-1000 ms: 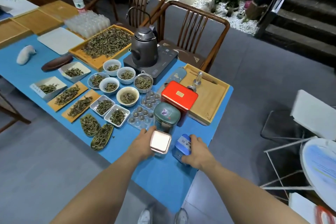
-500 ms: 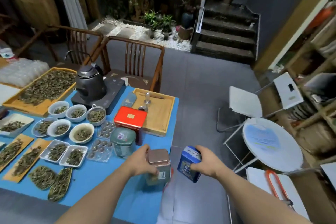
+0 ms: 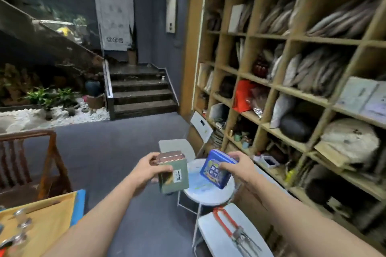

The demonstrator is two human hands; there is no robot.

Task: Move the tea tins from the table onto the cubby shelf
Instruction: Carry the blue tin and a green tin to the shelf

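Tins in transit, both held in the air.
Left hand grips the green tea tin by its side, upright; right hand clasps the blue tea tin, tilted. Both tins are above the round side table, near the cubby shelf, clear of the worktop.

Blue worktop, corner only, at 8 o'clock, carrying a wooden tray with blurred metal pieces on it. Wooden cubby shelf from 12 to 4 o'clock; its compartments hold upright pale packets, a red bag, a dark round object and small cups. Grey floor between them.
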